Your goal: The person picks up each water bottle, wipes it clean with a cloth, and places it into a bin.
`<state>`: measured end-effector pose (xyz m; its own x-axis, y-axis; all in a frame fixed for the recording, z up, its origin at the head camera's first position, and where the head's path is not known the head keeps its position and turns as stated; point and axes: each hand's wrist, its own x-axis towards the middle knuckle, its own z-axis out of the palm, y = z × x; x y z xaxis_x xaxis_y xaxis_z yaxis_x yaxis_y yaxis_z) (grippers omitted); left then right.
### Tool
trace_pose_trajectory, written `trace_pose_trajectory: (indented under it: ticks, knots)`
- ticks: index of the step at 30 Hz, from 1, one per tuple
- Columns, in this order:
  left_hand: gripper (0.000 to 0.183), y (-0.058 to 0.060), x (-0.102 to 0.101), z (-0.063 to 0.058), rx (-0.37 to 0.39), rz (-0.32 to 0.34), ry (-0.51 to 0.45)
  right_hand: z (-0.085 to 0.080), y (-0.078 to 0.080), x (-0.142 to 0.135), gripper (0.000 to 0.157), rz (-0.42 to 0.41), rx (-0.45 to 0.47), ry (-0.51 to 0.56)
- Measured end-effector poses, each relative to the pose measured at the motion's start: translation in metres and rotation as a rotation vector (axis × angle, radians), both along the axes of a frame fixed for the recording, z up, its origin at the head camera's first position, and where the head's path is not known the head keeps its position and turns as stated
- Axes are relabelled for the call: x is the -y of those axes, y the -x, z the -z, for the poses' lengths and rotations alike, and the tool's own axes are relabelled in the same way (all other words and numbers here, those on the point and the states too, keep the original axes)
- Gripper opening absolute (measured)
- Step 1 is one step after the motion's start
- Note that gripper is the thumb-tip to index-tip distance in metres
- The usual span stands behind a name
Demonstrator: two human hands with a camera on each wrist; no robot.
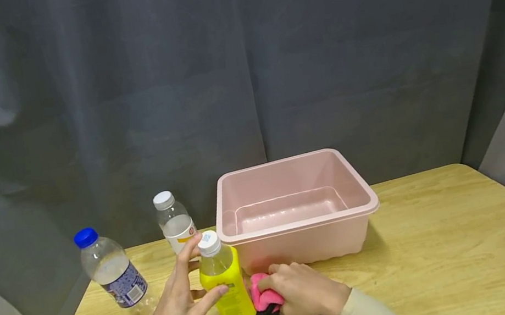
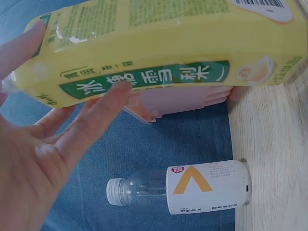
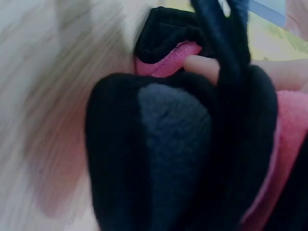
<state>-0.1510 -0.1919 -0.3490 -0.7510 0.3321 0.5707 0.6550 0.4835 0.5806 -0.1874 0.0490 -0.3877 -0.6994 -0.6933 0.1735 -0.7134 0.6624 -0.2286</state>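
Note:
A plastic drink bottle (image 1: 227, 290) with a bright yellow label and white cap stands on the table in front of the pink tub. My left hand (image 1: 175, 310) holds it near the top, thumb on the label and index finger by the cap. Green panels with white characters show on this yellow bottle (image 2: 159, 53) in the left wrist view. Beside its base, my right hand (image 1: 302, 288) grips a soft pink fabric item (image 1: 266, 293) with black trim and straps. Up close, the fabric item (image 3: 178, 144) shows grey fleece too; its full shape is hidden.
An open pink plastic tub (image 1: 297, 242) stands at the back middle of the wooden table (image 1: 456, 235). Left of it are a white-capped clear bottle (image 1: 175, 223) and a blue-capped bottle (image 1: 117, 275) with a purple label. A dark curtain (image 1: 316, 57) hangs behind.

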Motion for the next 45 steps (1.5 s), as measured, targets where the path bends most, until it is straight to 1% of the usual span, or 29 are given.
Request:
trace_pose_trajectory:
  ticks: [4, 6, 10, 13, 15, 17, 19, 22, 25, 30, 36, 39, 42, 43, 45]
  knots:
    - [0.089, 0.001, 0.000, -0.001, -0.001, -0.002, 0.004, -0.007, 0.000, -0.002, 0.036, -0.021, -0.068, 0.042]
    - [0.089, 0.001, 0.000, -0.001, 0.001, 0.002, 0.004, -0.013, -0.002, -0.004, 0.034, -0.034, -0.104, 0.098]
    - [0.090, 0.001, 0.000, -0.001, 0.009, -0.003, 0.006, -0.027, -0.004, -0.008, 0.036, -0.064, -0.182, 0.272]
    - [0.091, 0.001, 0.000, -0.001, 0.012, -0.009, 0.005, -0.036, -0.006, -0.009, 0.038, -0.083, -0.253, 0.432]
    - [0.091, 0.001, 0.001, 0.000, 0.004, -0.004, -0.002, -0.040, -0.006, -0.009, 0.040, -0.095, -0.285, 0.549]
    - [0.091, 0.001, 0.001, 0.000, -0.007, 0.004, -0.005, -0.043, -0.007, -0.008, 0.044, -0.109, -0.291, 0.663]
    - [0.091, 0.001, 0.001, 0.001, -0.021, 0.016, -0.011, -0.046, -0.008, -0.007, 0.045, -0.131, -0.285, 0.752]
    - [0.091, 0.001, 0.001, 0.002, -0.031, 0.029, -0.016, -0.047, -0.009, -0.006, 0.046, -0.159, -0.276, 0.820]
    - [0.091, 0.002, 0.001, 0.002, -0.029, 0.029, -0.018, -0.046, -0.009, -0.004, 0.045, -0.176, -0.276, 0.840]
    - [0.091, 0.001, 0.001, 0.002, -0.018, 0.019, -0.014, -0.046, -0.010, -0.003, 0.044, -0.176, -0.264, 0.839]
    - [0.092, 0.001, 0.001, 0.002, -0.031, 0.026, -0.017, -0.044, -0.011, -0.003, 0.041, -0.149, -0.234, 0.795]
    - [0.092, 0.001, 0.001, 0.002, -0.031, 0.030, -0.022, -0.044, -0.010, -0.004, 0.039, -0.151, -0.225, 0.765]
    - [0.092, 0.001, 0.000, 0.002, -0.023, 0.023, -0.022, -0.044, -0.009, -0.008, 0.038, -0.173, -0.212, 0.708]
    - [0.092, 0.001, 0.000, 0.002, -0.019, 0.023, -0.023, -0.045, -0.009, -0.010, 0.038, -0.173, -0.195, 0.670]
    - [0.092, 0.000, 0.000, 0.001, -0.008, 0.011, -0.018, -0.045, -0.008, -0.014, 0.038, -0.177, -0.158, 0.558]
